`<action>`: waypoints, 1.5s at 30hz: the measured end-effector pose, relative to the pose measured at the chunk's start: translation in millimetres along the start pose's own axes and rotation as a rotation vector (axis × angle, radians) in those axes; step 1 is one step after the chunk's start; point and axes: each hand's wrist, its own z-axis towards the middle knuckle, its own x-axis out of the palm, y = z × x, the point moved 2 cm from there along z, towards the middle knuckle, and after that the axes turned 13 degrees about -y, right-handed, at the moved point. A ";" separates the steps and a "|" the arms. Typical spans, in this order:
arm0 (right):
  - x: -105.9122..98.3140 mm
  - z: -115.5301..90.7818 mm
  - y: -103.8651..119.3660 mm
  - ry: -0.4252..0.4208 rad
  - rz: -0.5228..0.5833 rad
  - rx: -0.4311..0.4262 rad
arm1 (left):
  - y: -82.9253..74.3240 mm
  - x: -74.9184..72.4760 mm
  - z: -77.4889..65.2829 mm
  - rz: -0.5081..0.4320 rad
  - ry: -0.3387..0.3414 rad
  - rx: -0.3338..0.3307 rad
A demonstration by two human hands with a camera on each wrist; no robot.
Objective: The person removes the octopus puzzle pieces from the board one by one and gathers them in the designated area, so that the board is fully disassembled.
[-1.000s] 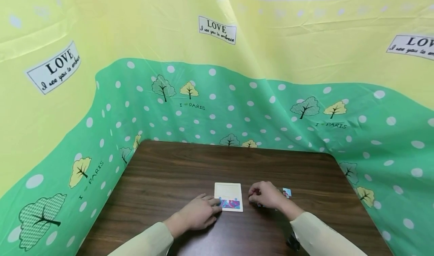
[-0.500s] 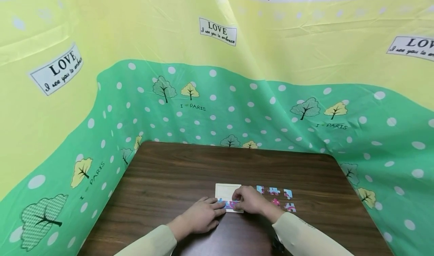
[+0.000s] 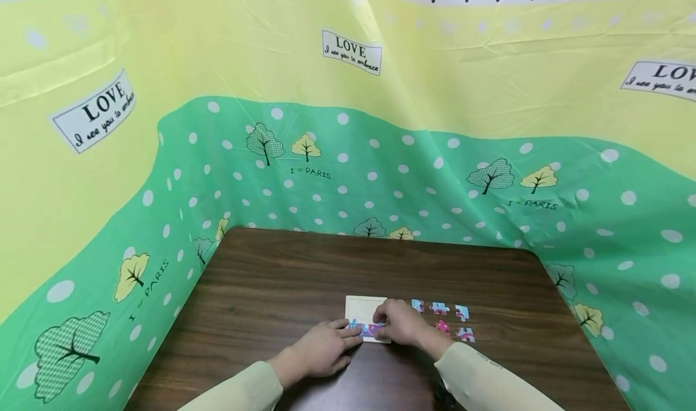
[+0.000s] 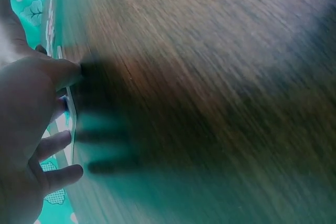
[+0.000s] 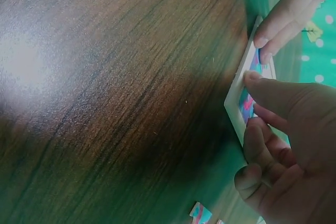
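Note:
A shallow cream puzzle tray lies flat on the table, its near part filled with joined pink, blue and purple jigsaw pieces. My left hand rests at the tray's left side, fingers extended and fingertips on the near pieces. Over the right side of the tray, my right hand pinches a jigsaw piece, mostly hidden by the fingers. In the right wrist view, the thumb lies on the coloured pieces, with the other fingers curled beside it. The left wrist view shows the left fingers spread along the tray's edge.
Several loose jigsaw pieces lie right of the tray in two loose rows, with a pink one nearest the right hand. The dark wooden table meets a green and yellow printed cloth at its back and sides.
My right hand has moved left from the loose pieces to the tray, bringing a jigsaw piece and uncovering the others. It has stayed there since; my left hand has shifted slightly onto the pieces.

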 end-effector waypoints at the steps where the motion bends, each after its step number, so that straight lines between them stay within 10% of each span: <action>1: 0.8 -0.2 -0.5 -0.001 -0.004 -0.003 | -0.1 0.1 -0.2 -0.003 0.000 -0.001; 45: -10.0 1.6 1.8 0.013 0.084 0.025 | -1.9 6.6 -4.2 0.002 -0.006 -0.003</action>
